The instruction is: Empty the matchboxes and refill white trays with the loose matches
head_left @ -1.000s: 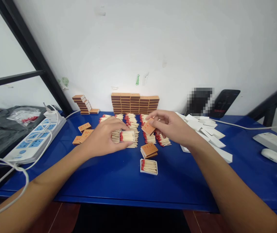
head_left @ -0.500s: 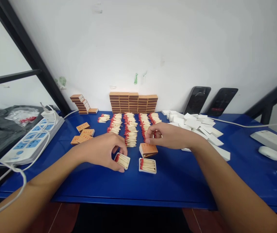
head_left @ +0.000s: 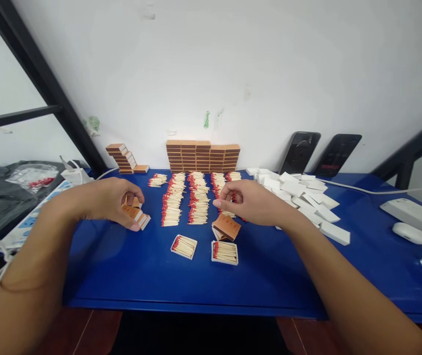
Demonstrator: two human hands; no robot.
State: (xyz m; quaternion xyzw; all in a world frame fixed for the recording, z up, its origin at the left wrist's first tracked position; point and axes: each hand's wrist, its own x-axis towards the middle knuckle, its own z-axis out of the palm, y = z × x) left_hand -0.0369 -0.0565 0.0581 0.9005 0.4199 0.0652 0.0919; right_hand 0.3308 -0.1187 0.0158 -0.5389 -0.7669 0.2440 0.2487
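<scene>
My left hand (head_left: pixel 109 201) is curled over the loose orange matchbox sleeves (head_left: pixel 137 217) at the left of the blue table (head_left: pixel 159 276), fingers pinching one of them. My right hand (head_left: pixel 250 202) hovers over the rows of red-tipped matches (head_left: pixel 187 199), fingers bent together just above an orange sleeve (head_left: pixel 227 227); whether they hold anything is unclear. Two white trays filled with matches lie in front: one (head_left: pixel 183 246) tilted, one (head_left: pixel 225 252) square to me.
A wall of stacked orange matchboxes (head_left: pixel 202 156) stands at the back, a smaller stack (head_left: pixel 124 158) to its left. White empty trays (head_left: pixel 299 195) are heaped at the right. Two phones (head_left: pixel 320 153) lean on the wall. A power strip (head_left: pixel 29 222) lies left, a white device (head_left: pixel 412 232) right.
My left hand let go of the filled tray, left it on the table and moved left onto the loose orange sleeves. My right hand lifted slightly off the sleeve.
</scene>
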